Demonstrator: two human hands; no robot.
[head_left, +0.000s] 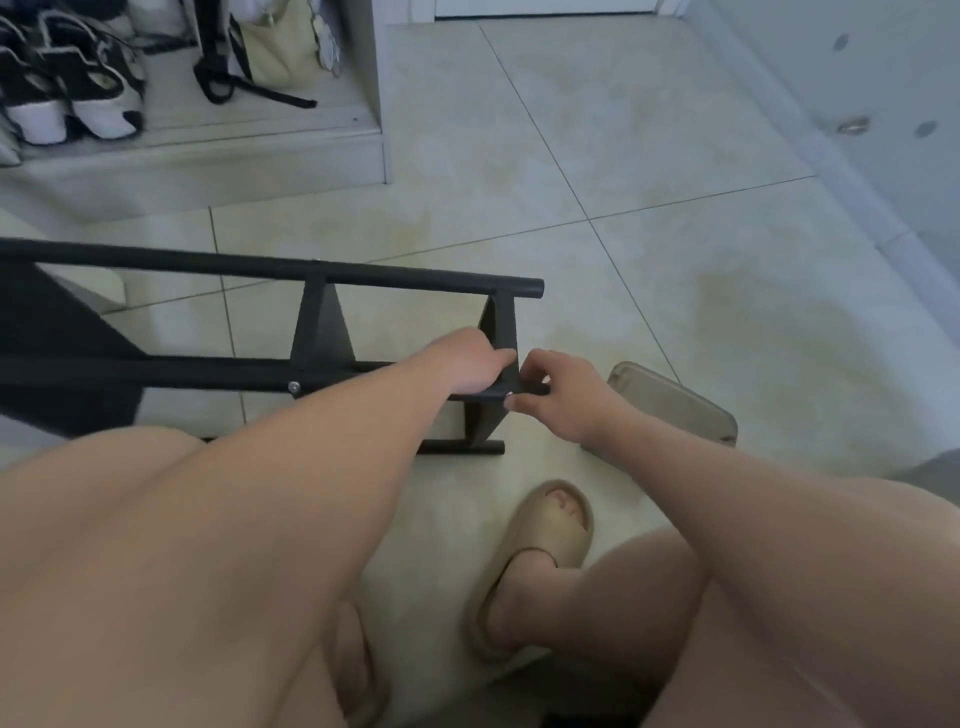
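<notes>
A black metal rack frame (322, 332) lies on its side on the tiled floor, with long round bars and short cross pieces. My left hand (467, 364) grips the near bar close to its right end, beside the last cross piece. My right hand (561, 395) pinches the very tip of that same bar with thumb and fingers; a small bright spot shows at the pinch, too small to identify. Both hands meet at the frame's right end.
I crouch over the floor; my foot in a beige slipper (540, 545) is planted below the frame. A second beige slipper (675, 402) lies to the right. A low shelf (208, 156) with sneakers and a bag stands at the back left. A white wall runs along the right.
</notes>
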